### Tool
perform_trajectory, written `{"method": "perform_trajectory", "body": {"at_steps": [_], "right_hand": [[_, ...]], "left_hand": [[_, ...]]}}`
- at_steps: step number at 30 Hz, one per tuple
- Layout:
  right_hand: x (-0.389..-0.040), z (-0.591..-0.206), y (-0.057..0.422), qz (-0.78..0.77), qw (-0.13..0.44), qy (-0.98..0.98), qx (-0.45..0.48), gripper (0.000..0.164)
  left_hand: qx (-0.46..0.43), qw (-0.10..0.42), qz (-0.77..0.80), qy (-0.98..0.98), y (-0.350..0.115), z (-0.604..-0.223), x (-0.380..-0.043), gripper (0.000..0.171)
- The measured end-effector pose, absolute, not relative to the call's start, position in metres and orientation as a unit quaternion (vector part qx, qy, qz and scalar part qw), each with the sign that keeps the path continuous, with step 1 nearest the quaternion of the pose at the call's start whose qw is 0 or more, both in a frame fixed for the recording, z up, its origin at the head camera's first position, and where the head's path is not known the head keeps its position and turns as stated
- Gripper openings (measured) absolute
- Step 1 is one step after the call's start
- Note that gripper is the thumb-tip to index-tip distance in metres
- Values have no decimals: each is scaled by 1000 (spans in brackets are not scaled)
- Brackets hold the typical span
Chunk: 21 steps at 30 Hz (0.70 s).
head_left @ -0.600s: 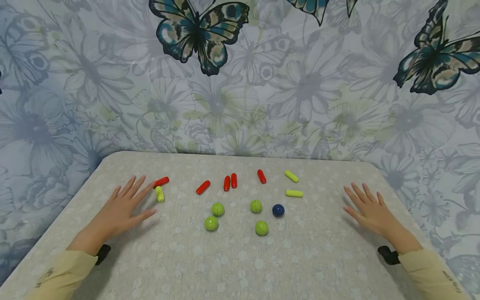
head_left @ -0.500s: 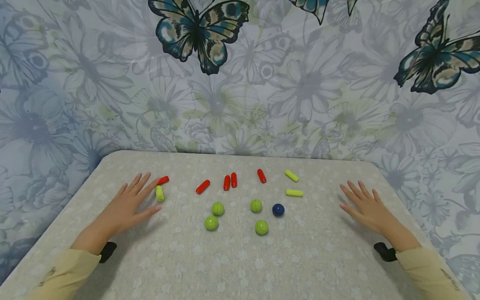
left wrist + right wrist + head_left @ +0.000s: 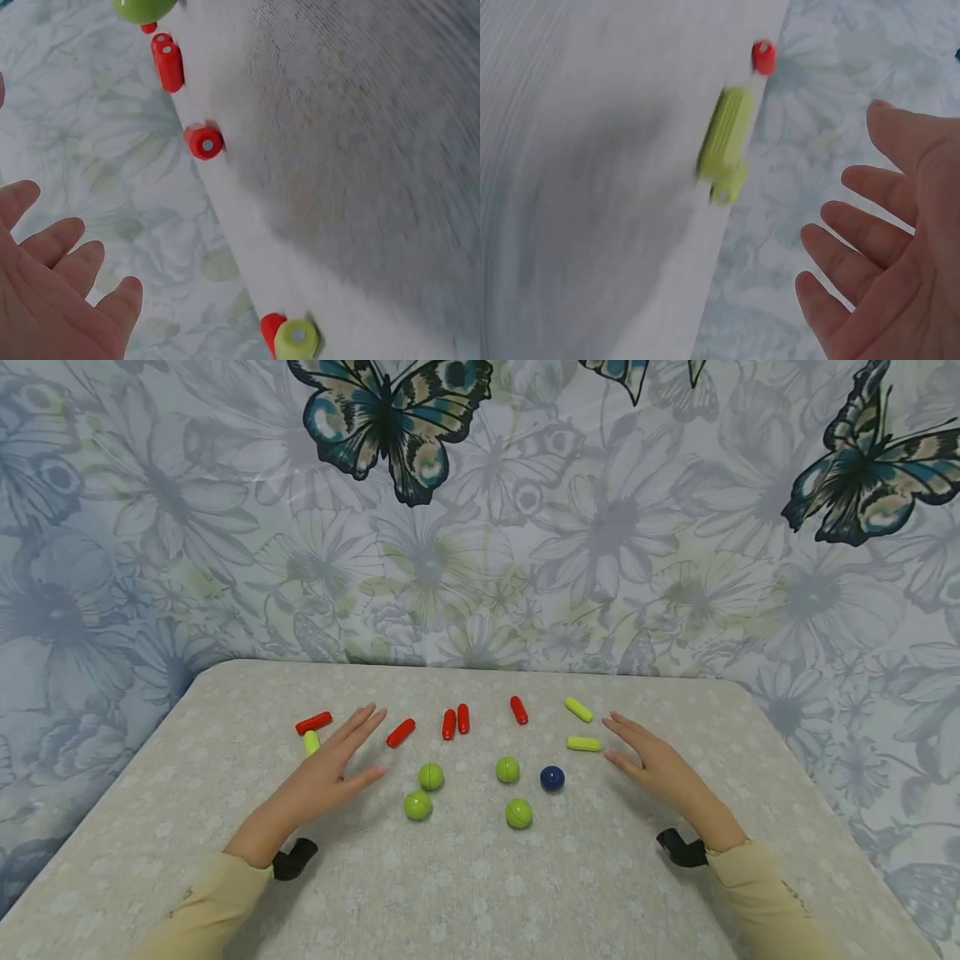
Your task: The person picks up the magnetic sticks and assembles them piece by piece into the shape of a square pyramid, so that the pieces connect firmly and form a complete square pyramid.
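Observation:
My left hand (image 3: 322,785) hovers over the left of the table, fingers straight and thumb apart. It holds nothing and partly hides a yellow-green rod (image 3: 311,742) that lies by a red rod (image 3: 313,723). Just past its fingertips lies another red rod (image 3: 401,733). On the right, my right hand (image 3: 667,772) is held out with its fingers extended, also holding nothing. Its fingertips come near two yellow-green rods, one farther back (image 3: 578,709) and one closer (image 3: 583,743). In the left wrist view, the rod ends (image 3: 208,145) show grey discs.
Between the hands lie green balls, two at left (image 3: 431,777) (image 3: 417,805) and two at right (image 3: 507,769) (image 3: 518,813), plus a dark blue ball (image 3: 552,778). Behind them are more red rods (image 3: 448,724) (image 3: 463,718) (image 3: 519,710). A butterfly-print cloth (image 3: 480,568) hangs behind the table (image 3: 465,893).
Both hands have moved inward: the left to the right, off the far-left red rod and across the yellow-green one, the right to the left toward the yellow-green rods. Rods and balls stay in place.

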State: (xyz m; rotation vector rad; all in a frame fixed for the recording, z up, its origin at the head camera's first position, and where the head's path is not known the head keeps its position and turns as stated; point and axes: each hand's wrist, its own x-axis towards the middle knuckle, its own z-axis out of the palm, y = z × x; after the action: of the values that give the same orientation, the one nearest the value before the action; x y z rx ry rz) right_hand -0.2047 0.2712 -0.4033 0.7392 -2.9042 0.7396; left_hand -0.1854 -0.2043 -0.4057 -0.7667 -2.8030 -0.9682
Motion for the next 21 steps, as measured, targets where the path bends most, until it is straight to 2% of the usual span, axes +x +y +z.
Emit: {"method": "perform_trajectory", "body": {"at_steps": [5,9,21], "right_hand": [[-204,-411,240,281,67,-914,284,48],[-204,-416,218,304,79,-901,298,46],[-211,-428,161,343,-25,-865,366,44]], "left_hand": [[-244,39,-343,-906,-200,-415,-196,71],[-230,42,-358,-904,-201,-422,-202,65],[-192,21,-430,-882,-209,-432,-210,50]]}}
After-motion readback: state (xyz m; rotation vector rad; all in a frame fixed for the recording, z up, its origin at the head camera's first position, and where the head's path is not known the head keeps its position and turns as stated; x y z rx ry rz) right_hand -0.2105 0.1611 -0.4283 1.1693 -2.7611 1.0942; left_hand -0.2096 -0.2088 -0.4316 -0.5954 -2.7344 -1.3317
